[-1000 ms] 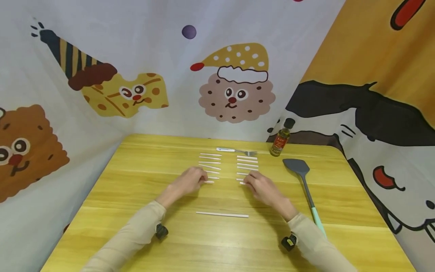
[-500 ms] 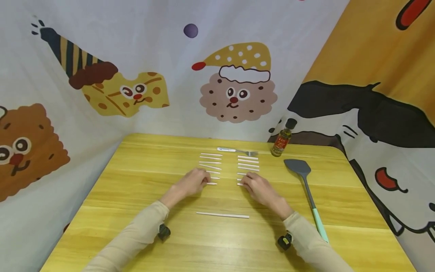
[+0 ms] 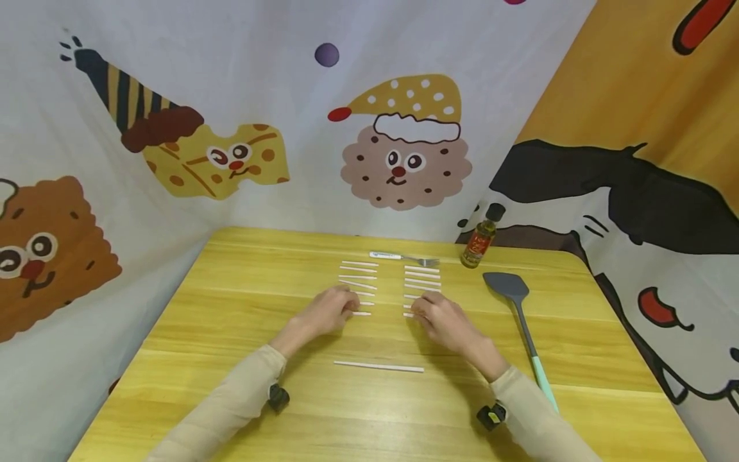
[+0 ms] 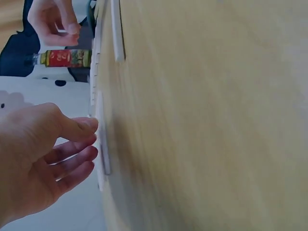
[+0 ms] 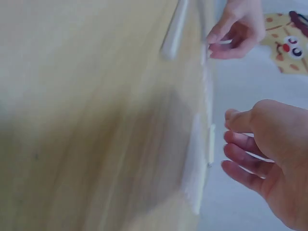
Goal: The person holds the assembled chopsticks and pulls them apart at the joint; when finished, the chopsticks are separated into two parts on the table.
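Observation:
Two columns of short white sticks lie on the wooden table, the left column opposite the right column. My left hand is at the front end of the left column. In the left wrist view its thumb and fingers are slightly bent and apart, fingertips right beside a stick on the table. My right hand is at the front of the right column and covers part of its nearest sticks. In the right wrist view the right thumb and fingers are spread, with nothing between them.
A longer white stick lies crosswise in front of the hands. Behind the columns is a fork with a white handle. At the right stand a bottle with a black cap and a grey spatula with a mint handle.
The front stick of each column shows a little nearer to me than a second ago, with both hands beside them. The hands have barely moved in the last half second.

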### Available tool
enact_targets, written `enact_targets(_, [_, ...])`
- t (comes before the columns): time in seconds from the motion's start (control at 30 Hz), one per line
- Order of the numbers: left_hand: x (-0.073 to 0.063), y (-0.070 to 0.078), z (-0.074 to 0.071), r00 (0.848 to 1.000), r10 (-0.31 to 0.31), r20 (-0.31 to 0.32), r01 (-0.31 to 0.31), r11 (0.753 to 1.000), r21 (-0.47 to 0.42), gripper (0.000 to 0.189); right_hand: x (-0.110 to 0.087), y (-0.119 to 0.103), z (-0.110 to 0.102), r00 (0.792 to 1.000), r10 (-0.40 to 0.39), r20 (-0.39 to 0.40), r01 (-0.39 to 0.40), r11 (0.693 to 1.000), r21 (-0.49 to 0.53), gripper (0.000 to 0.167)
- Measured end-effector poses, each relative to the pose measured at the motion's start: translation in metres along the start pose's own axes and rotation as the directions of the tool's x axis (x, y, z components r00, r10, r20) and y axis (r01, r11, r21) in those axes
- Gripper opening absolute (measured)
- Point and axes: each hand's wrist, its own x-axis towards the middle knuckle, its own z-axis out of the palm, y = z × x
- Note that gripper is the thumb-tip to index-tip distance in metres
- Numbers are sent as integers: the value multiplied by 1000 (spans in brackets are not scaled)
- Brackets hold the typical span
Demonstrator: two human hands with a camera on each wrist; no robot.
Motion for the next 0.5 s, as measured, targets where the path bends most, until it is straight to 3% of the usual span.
enact_targets(0.13, [-13,9,-8,999,36,-41,-36,999,3,22,-3,-17,-11,999,11,49,-13,999,36,17])
enact_targets(0.3, [-31,33,-18,997,81,-11,-81,997,5,24,-8,-37,-17,995,0,96,-6,998,62,22])
enact_targets(0.5, [-46,52,-8,993,111,51,-112,994,18,21,-15,-56,-14,990,-25,142,5,990,138,26])
